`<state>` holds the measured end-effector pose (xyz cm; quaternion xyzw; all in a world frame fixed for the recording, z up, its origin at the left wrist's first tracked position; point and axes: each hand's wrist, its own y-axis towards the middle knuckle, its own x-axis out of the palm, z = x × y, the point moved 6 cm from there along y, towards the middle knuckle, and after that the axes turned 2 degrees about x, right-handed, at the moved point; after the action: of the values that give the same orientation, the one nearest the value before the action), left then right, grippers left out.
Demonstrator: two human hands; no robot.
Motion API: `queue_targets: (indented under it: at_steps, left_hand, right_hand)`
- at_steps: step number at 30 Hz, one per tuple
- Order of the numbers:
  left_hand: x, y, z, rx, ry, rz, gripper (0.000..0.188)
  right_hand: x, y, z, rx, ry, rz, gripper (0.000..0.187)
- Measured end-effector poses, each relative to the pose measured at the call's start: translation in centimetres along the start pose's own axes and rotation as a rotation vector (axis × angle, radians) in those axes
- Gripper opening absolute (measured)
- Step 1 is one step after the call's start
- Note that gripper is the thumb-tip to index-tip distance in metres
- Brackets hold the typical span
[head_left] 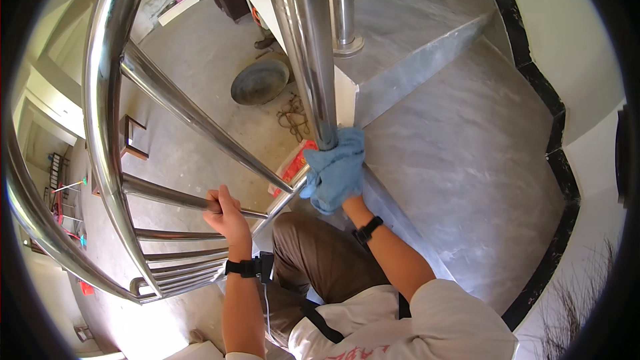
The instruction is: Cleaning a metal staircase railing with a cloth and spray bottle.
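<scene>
A thick steel post point(303, 47) is standing nearest the camera, a blue cloth point(337, 167) wrapping its lower part.

The post's long axis is running from the picture's top edge down to the cloth, leaning slightly rightward and narrowing as it drops — its lower end is disappearing into the folds. The cloth is bunching there, just left of the grey stair tread point(460, 180). The right hand point(351, 204) is holding the cloth around the post, its fingers mostly hiding under the fabric. The left hand point(230, 217) is gripping a slimmer steel bar point(167, 193) in a closed fist — that bar is slanting from the curved handrail point(93, 93) down to the right.
</scene>
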<state>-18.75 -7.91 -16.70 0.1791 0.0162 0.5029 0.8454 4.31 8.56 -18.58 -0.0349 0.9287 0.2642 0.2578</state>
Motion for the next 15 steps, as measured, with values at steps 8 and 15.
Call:
queue_targets:
  at_steps: [8, 15]
  left_hand:
    - [0.6, 0.1, 0.2, 0.017, -0.003, 0.013, 0.035]
    - [-0.1, -0.2, -0.1, 0.033, -0.014, 0.055, 0.036]
  right_hand:
    - [4.4, -3.9, 7.0, 0.143, 0.113, -0.029, 0.047]
    - [5.0, -3.8, 8.5, 0.137, 0.002, -0.163, 0.052]
